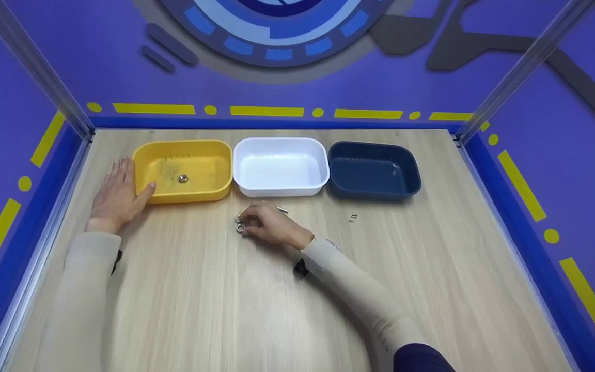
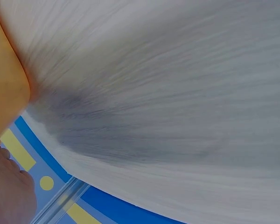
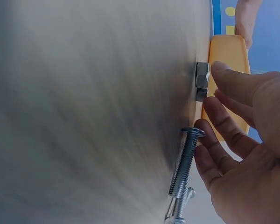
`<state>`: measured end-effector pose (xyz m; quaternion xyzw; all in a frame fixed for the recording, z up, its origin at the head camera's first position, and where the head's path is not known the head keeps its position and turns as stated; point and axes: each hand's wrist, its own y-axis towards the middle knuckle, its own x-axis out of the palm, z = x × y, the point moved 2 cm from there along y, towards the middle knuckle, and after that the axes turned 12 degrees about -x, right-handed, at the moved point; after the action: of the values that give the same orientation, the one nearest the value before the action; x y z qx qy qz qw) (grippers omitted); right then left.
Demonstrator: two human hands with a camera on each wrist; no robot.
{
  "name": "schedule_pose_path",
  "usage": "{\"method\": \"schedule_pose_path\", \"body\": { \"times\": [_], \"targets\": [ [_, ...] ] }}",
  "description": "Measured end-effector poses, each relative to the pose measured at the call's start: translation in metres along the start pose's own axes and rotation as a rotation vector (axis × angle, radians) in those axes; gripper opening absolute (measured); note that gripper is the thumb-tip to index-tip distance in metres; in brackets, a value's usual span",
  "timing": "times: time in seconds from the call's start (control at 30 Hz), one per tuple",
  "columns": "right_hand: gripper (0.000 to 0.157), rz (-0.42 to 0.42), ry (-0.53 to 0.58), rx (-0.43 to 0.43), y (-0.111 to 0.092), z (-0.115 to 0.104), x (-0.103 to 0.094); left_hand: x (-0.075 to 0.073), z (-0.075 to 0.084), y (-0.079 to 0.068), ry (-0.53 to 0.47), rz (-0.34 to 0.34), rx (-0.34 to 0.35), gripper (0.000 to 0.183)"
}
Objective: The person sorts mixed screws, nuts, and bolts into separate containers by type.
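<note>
Metal nuts (image 3: pixel 202 74) lie just left of the nearer right hand (image 1: pixel 270 222), its thumb and fingers parted, as the left hand (image 1: pixel 116 199), fingers extended, rests against a yellow bin (image 1: pixel 194 197).

From above, the head camera faces forward and down across the desk (image 1: pixel 199 310); both wrist cameras sit low and close, rolled sideways, the right facing nuts (image 3: pixel 202 74) and bolts (image 3: pixel 183 163). All three catch the yellow bin (image 1: pixel 189 197).
</note>
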<state>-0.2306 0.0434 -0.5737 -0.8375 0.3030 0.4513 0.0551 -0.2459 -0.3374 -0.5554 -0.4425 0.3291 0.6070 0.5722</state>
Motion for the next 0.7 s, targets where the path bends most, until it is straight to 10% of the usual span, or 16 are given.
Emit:
{"method": "schedule_pose_path", "body": {
  "times": [0.7],
  "targets": [
    [0.024, -0.039, -0.036, -0.04, 0.0086, 0.0018, 0.0075, 0.001, -0.0028, 0.001, 0.012, 0.012, -0.002, 0.1]
  ]
}}
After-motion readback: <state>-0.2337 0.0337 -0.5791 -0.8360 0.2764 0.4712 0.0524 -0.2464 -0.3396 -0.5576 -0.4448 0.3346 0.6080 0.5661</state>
